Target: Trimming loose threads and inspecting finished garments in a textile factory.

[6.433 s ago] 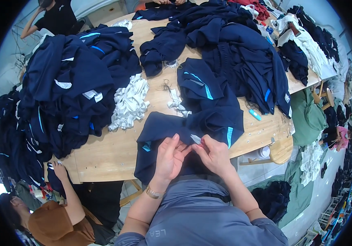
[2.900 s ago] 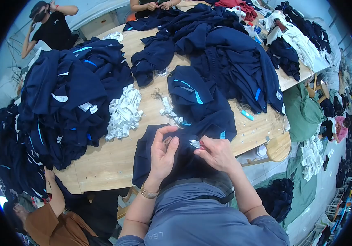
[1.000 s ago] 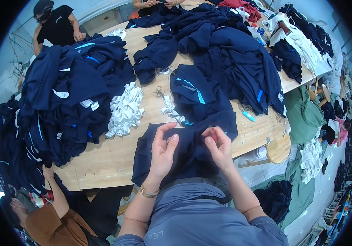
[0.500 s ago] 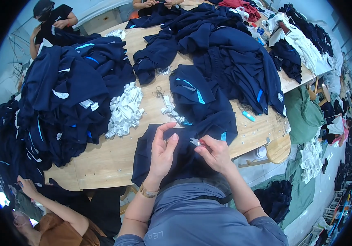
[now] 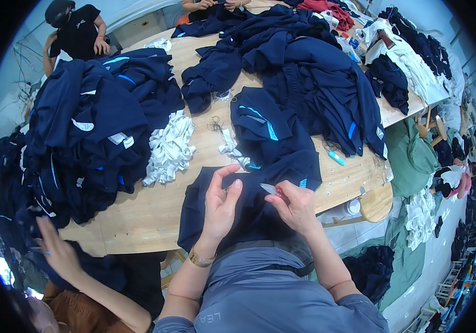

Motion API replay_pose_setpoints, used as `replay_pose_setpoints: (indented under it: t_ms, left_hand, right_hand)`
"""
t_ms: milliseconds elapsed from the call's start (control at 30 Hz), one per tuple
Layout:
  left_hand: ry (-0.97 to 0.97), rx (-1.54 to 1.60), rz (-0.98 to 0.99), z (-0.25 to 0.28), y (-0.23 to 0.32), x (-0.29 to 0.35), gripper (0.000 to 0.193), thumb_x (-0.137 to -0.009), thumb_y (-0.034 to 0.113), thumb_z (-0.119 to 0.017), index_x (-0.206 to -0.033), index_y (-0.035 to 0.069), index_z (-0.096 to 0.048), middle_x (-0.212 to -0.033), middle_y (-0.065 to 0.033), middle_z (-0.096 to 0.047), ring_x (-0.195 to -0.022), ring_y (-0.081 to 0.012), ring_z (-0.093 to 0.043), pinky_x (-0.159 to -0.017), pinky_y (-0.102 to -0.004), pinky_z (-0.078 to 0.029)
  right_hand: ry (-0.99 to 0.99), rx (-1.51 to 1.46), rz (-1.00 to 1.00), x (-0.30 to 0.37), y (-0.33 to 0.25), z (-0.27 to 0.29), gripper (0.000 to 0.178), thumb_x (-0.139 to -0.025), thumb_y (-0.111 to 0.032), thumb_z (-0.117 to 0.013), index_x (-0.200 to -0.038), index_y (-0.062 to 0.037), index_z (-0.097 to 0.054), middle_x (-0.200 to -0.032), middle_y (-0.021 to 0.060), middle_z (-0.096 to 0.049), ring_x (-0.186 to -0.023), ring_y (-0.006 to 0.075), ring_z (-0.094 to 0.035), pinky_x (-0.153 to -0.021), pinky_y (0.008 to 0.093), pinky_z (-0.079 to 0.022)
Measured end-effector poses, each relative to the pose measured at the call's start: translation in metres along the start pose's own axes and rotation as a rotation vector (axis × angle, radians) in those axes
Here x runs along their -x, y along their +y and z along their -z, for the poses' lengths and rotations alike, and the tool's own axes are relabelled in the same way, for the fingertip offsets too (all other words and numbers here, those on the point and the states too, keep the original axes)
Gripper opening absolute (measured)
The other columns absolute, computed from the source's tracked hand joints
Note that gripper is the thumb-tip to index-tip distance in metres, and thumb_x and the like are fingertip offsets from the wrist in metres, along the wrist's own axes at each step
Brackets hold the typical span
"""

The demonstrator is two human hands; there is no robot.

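My right hand (image 5: 295, 207) is closed around small thread snips (image 5: 273, 190) with red grips. Their metal blades point left, toward my other hand. My left hand (image 5: 221, 202) is over the navy garment (image 5: 196, 194) in front of me, its thumb and index finger curved and apart, with nothing visible between them. The garment hangs over the table's near edge and bears light blue trim (image 5: 303, 183). Just beyond it, more navy cloth with a light blue stripe (image 5: 271, 131) lies on the table.
Navy garment piles stand at the left (image 5: 93, 111) and far right (image 5: 326, 83) of the wooden table (image 5: 143, 222). White strips (image 5: 171, 150) lie by the left pile, a light blue tube (image 5: 336, 157) on the right. Co-workers are at left and behind; a wooden stool (image 5: 376, 202) stands at right.
The snips have turned slightly in my right hand, while my left hand has hardly moved. At lower left, a co-worker's arm has swung inward, and the far-left co-worker has lowered one hand.
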State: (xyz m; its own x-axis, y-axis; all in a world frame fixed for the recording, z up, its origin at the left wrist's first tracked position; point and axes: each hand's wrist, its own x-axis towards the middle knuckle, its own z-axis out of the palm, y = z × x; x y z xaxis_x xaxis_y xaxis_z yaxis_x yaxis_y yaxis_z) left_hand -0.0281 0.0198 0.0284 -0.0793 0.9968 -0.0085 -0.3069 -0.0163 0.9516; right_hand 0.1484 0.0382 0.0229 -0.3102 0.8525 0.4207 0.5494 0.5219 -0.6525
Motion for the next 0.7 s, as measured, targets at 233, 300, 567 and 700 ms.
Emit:
replay_pose_setpoints:
  t_ms: [233, 300, 567, 700]
  left_hand:
    - [-0.001, 0.109, 0.051, 0.0021, -0.0031, -0.0001, 0.028, -0.092, 0.009, -0.052, -0.118, 0.0, -0.048, -0.103, -0.001, -0.054, -0.084, -0.0018, -0.046, -0.076, -0.0164, -0.038]
    - [0.0, 0.106, 0.043, 0.0001, -0.0006, -0.0002, 0.028, -0.092, 0.009, -0.052, -0.118, 0.001, -0.048, -0.103, -0.0009, -0.054, -0.084, -0.0017, -0.046, -0.076, -0.0162, -0.038]
    - [0.005, 0.091, 0.045, 0.0003, -0.0027, -0.0012, 0.029, -0.092, 0.008, -0.052, -0.119, 0.001, -0.047, -0.09, 0.0033, -0.052, -0.07, 0.0012, -0.04, -0.062, -0.0136, -0.033]
    - [0.0, 0.028, 0.019, -0.0017, -0.0007, -0.003, 0.028, -0.092, 0.008, -0.051, -0.12, 0.002, -0.047, -0.081, 0.0064, -0.049, -0.063, 0.0025, -0.034, -0.055, -0.0133, -0.027]
  right_hand:
    - [0.022, 0.211, 0.181, 0.0004, 0.0039, -0.002, 0.032, -0.072, -0.033, -0.072, -0.074, -0.006, -0.055, -0.061, 0.004, -0.053, -0.05, 0.0206, -0.052, -0.048, 0.0298, -0.038]
    - [0.02, 0.27, 0.175, 0.0006, 0.0029, -0.0031, 0.032, -0.071, -0.034, -0.072, -0.074, -0.0068, -0.055, -0.061, 0.003, -0.052, -0.05, 0.0201, -0.051, -0.048, 0.0298, -0.037]
    - [0.059, 0.201, 0.142, -0.0021, 0.0043, -0.0054, 0.032, -0.073, -0.034, -0.071, -0.074, -0.0064, -0.055, -0.06, 0.0045, -0.053, -0.049, 0.0209, -0.052, -0.047, 0.0301, -0.038]
    - [0.112, -0.109, -0.136, -0.0004, 0.0052, -0.0088, 0.03, -0.079, -0.029, -0.069, -0.08, -0.0036, -0.053, -0.062, 0.0084, -0.055, -0.05, 0.0246, -0.054, -0.047, 0.0301, -0.041]
